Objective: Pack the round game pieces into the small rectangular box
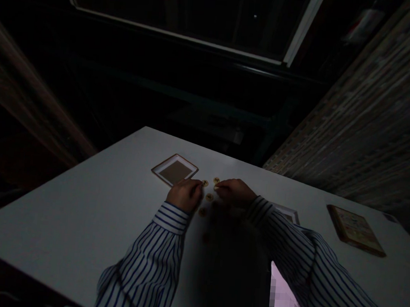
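Several small round discs with dark marks lie on the white table (110,198). My left hand (185,193) has its fingers curled in, with the fingertips at the edge of one disc (205,183). My right hand (235,191) reaches in from the right, fingers pressed together beside another disc (216,180); a pale edge shows at its fingertips, too small to make out. Between the hands lies a third disc (209,197), with a fourth disc (202,212) nearer me in shadow. More discs there are barely visible.
An open shallow box part (174,171) lies behind my left hand. A second white-edged tray (294,215) is partly hidden by my right sleeve. Farther right sits a flat box with a printed face (357,229). A textured curtain hangs at the right.
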